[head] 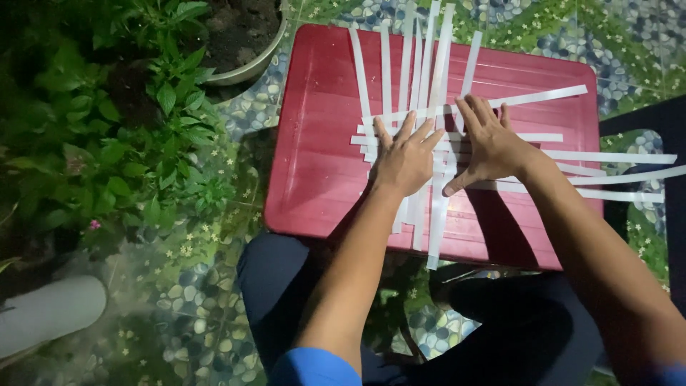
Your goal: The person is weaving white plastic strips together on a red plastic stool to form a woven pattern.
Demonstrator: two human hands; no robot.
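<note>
Here, scanning from the left, I see leafy green plants and a round planter crowding the corner, standing on a floor patterned with pebbles and small flowers. Next comes the red plastic lid, lying flat and serving as a work surface. On it sits the woven mat of white paper strips, with long loose ends fanning off the far edge and off to the right. My left hand lies flat, fingers spread, pressing the crossing strips down; it grips nothing. Just beside it, my right hand also lies open-palmed on the weave, thumb pointing toward the left hand, the two hands close but not touching. I judge the weave fragile: the strips look smooth and unfastened, so lifting either palm carelessly could let them slide apart. The long ends overhanging the lid's right edge could snag on my dark trousers and drag rows askew.
</note>
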